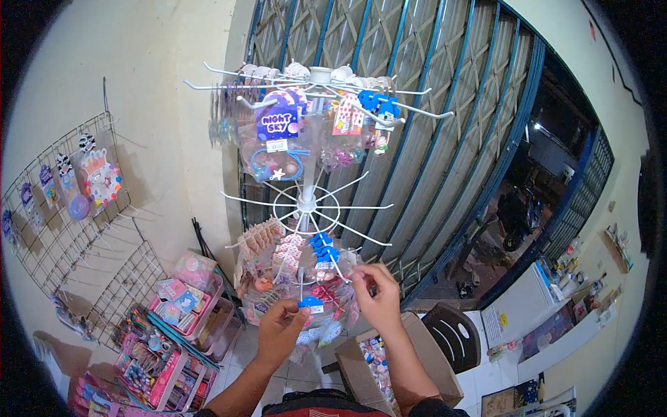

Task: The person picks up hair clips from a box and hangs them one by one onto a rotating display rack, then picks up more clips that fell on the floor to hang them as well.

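Well, from the head view, the only one I have, everything turns on a blue header card and a white prong on the lower part of the spinner rack. My left hand grips the card between thumb and fingers, low and to the left of the prong's tip. My right hand is the nearer to that tip: its thumb and forefinger are drawn together there (whether they pinch the wire or merely touch it, I cannot tell). The prong slopes outward, down and to the right, toward the right fingertips, with a row of blue-topped packets strung along it. The card's longer visible edge runs roughly crosswise, its face toward me; what hangs below blends into other packets, so I can't read its full length. Below my right forearm sits an open cardboard box.
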### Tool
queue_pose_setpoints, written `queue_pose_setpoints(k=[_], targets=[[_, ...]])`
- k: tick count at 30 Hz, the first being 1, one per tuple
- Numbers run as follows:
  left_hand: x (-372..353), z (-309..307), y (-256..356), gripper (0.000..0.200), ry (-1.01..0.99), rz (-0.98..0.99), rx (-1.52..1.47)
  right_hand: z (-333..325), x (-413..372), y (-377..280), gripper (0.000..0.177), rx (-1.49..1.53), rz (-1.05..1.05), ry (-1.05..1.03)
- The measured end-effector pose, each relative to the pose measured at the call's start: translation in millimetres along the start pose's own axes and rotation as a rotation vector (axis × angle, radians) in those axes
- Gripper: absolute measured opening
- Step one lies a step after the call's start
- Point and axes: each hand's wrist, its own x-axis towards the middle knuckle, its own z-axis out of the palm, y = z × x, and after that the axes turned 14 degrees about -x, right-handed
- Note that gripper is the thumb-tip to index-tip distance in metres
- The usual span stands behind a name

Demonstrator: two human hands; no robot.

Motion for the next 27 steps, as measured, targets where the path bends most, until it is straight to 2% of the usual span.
queue_pose_setpoints(k=[2, 6, 11, 14, 18, 20, 21, 27], targets=[[1, 9, 4, 0.01, -0.019, -0.007, -0.074, -6, -7, -1, 0.015, 0.006, 0.0, -0.036], [8, 15, 3, 0.016, -0.098, -0.056, -0.021, -18, -15, -13, 0.016, 0.122, -0.033, -0.098], [17, 32, 4, 0.016, -0.225, 0.032, 0.075, -22, -17, -16, 0.013, 0.185, -0.045, -0.166], [19, 42, 13, 0.016, -0.212, -0.007, 0.118, -22, -15, -12, 0.013, 0.209, 0.027, -0.173], [24, 48, 14, 0.017, -0.189, -0.013, 0.117, -12, -11, 1, 0.013, 0.228, 0.018, -0.138], [27, 51, 15, 0.017, -0.137, -0.024, 0.059, -8, -10, -1, 0.011, 0.334, 0.155, -0.161], [29, 50, 14, 0.017, -0.136, -0.024, 0.061, -6, -9, -1, 0.011, 0.336, 0.155, -0.162], [32, 47, 5, 0.015, -0.105, 0.078, 0.103, -5, -10, 0, 0.011, 0.431, 0.204, -0.186]])
